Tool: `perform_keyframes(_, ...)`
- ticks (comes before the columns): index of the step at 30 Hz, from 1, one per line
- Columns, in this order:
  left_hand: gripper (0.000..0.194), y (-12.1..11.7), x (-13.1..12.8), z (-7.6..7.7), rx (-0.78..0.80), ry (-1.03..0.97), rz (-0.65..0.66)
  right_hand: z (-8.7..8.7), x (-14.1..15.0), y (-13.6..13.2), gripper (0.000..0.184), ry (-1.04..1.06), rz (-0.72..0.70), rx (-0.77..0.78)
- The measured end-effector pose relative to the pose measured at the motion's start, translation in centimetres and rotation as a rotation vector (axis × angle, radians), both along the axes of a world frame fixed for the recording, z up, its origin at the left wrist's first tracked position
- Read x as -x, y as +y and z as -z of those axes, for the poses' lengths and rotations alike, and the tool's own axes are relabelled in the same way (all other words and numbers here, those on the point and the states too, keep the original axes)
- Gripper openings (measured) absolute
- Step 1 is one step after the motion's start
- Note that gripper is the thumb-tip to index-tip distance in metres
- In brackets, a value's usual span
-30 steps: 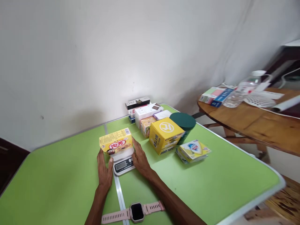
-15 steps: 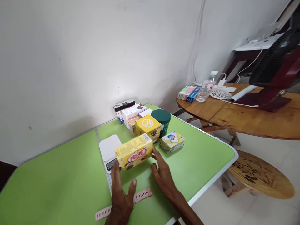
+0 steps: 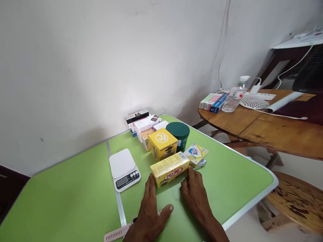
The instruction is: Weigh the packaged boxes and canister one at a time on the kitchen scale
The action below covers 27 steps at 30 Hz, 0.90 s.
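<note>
A long yellow carton (image 3: 171,169) with red lettering is at or just above the green table, pressed between my two hands. The outstretched fingers of my left hand (image 3: 151,211) touch its left end, with the thumb spread away. My right hand (image 3: 196,190) has its fingers against the right end, partly curled. A pink watch strap (image 3: 116,234) lies partly hidden under my left hand. Right behind the carton stands a yellow cube-shaped box (image 3: 163,144), and a yellow-white soap box (image 3: 195,153) sits at its right.
A white kitchen scale (image 3: 122,164) lies left of the carton on the table (image 3: 63,198). Farther back are a dark green tub (image 3: 178,132) and several small boxes (image 3: 146,124) by the wall. At right, a wooden table (image 3: 252,126) bears a water bottle (image 3: 234,97); a stool (image 3: 295,201) stands below.
Both hands have carried the yellow carton right and lowered it to a spot in front of the cube box. The scale is now uncovered. The view has shifted slightly left.
</note>
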<state>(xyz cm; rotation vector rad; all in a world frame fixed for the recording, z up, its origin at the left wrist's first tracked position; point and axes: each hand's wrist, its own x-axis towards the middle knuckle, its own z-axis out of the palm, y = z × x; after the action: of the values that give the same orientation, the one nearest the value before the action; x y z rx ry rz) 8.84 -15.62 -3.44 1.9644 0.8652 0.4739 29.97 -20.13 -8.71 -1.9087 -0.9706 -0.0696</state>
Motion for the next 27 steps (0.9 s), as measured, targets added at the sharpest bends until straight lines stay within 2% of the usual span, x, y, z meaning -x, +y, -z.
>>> perform_keyframes(7, 0.102, 1.2, -3.2, -1.2, 0.047, 0.027, 0.06, -0.4, -2.2, 0.1, 0.062, 0.104, -0.018, -0.037)
perform_keyframes(10, 0.099, 1.5, -3.0, -0.9, 0.059, -0.054, 0.024, -0.3, -1.9, -0.8, 0.059, 0.087, -0.019, -0.051)
perform_keyframes(14, 0.089, 1.9, -1.6, -0.6, 0.108, -0.131, -0.085, -0.4, -0.4, -2.6, 0.051, 0.069, 0.01, -0.076)
perform_keyframes(17, 0.078, 3.0, -1.6, -1.9, 0.054, -0.204, -0.183, -2.6, 0.3, -3.1, 0.044, 0.001, 0.079, -0.122)
perform_keyframes(20, 0.074, 5.2, -3.5, -4.6, -0.11, -0.284, -0.265, -6.9, -0.3, -1.4, 0.039, -0.141, 0.134, -0.181)
perform_keyframes(22, 0.082, 7.2, -5.5, -6.4, -0.196, -0.308, -0.262, -9.7, -1.3, 0.8, 0.039, -0.213, 0.105, -0.201)
perform_keyframes(24, 0.096, 9.0, -7.6, -7.5, -0.208, -0.304, -0.231, -11.6, -2.4, 3.3, 0.041, -0.236, 0.052, -0.172)
perform_keyframes(27, 0.108, 11.2, -10.0, -7.5, -0.167, -0.295, -0.202, -12.3, -3.3, 6.4, 0.048, -0.231, 0.015, -0.064)
